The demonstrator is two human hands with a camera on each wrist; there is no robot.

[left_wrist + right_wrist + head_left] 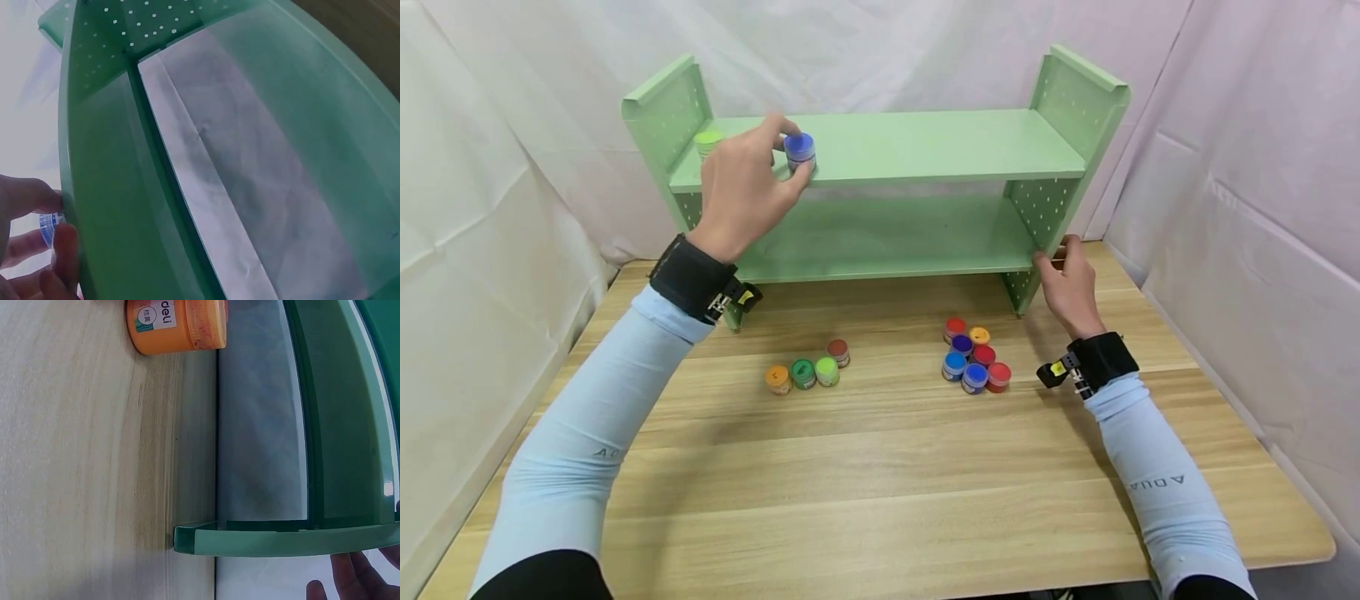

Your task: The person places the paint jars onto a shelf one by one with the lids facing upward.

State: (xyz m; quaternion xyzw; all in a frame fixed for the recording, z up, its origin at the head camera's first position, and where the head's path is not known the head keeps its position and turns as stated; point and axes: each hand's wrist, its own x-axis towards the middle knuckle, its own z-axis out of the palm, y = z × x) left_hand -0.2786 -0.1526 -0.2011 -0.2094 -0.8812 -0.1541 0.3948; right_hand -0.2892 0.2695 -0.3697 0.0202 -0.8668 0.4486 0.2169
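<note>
My left hand [747,185] holds a small paint jar with a blue lid [800,148] between thumb and fingers, at the front edge of the upper shelf. In the left wrist view the fingers [65,250] partly hide that jar beside the green shelf edge. Left of the hand, a paint jar with a lime green lid [707,142] stands on the upper shelf, partly covered by the hand. My right hand [1071,287] grips the lower right side of the green two-tier rack [917,146], thumb at the lower shelf's front corner and fingers round the side panel.
On the wooden table [880,500], several paint jars with orange, green and brown lids [803,374] stand left of centre. Another cluster of jars with red, blue and orange lids [974,377] stands to the right. White cloth [865,50] hangs behind and at both sides.
</note>
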